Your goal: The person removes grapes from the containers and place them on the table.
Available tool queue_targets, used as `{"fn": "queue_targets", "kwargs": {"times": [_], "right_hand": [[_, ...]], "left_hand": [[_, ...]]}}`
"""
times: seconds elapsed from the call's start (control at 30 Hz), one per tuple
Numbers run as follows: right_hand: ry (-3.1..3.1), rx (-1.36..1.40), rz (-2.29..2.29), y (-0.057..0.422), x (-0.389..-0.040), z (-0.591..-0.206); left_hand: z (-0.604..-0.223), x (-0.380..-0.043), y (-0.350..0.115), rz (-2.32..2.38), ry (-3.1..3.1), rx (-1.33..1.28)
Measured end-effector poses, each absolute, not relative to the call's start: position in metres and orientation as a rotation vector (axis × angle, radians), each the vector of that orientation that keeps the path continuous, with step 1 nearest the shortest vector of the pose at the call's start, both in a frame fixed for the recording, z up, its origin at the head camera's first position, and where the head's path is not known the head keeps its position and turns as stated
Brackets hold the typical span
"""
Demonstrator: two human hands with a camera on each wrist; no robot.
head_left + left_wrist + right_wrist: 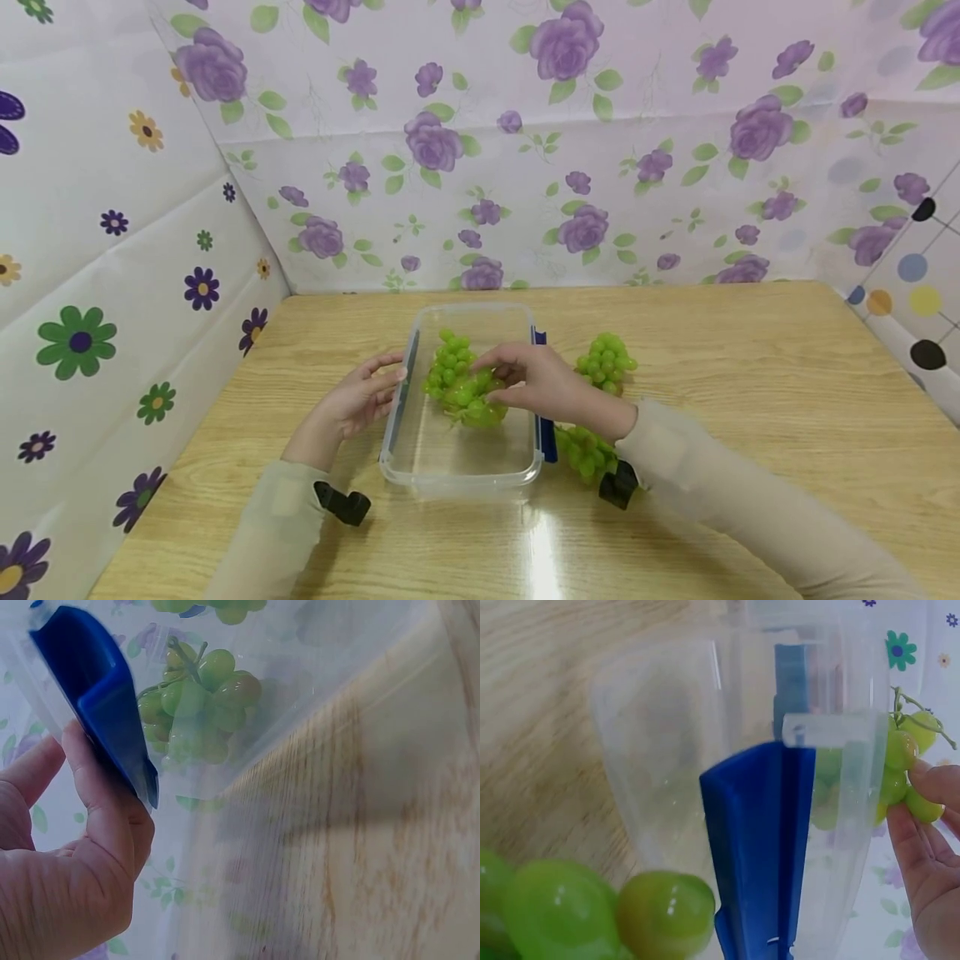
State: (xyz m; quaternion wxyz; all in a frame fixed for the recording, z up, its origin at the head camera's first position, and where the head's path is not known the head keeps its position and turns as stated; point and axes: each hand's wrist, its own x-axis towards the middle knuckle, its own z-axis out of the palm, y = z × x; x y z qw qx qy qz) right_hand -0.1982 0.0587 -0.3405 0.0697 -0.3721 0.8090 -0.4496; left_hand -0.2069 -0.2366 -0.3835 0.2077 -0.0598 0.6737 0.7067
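A clear plastic container (pixel 461 479) with blue side clips (pixel 754 847) stands on the table, its top uncovered. My right hand (pixel 528 379) reaches over its right side and pinches a bunch of green grapes (pixel 476 407) between thumb and fingers, inside the container's outline. Another green bunch (pixel 450 360) lies in the container, just beyond the held one. On the container's left side, my left hand (pixel 367 396) rests extended fingers at the rim and the blue clip (pixel 112 705). Through the clear wall, a grape bunch (pixel 199 705) shows in the left wrist view.
Two more green items lie right of the container: one grape bunch (pixel 606 358) farther back, another bunch (pixel 585 454) nearer, partly under my right forearm. The wooden table (pixel 750 400) meets a flowered cloth (pixel 510 192) at the back and a second cloth (pixel 112 275) at left.
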Motion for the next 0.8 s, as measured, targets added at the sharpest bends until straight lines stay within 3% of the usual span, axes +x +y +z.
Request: {"fn": "queue_targets", "kwargs": {"times": [0.8], "right_hand": [[2.337, -0.924, -1.634, 0.064, -0.182, -0.328]], "left_hand": [[-0.38, -0.205, -0.235, 1.914, 1.994, -0.125]]}}
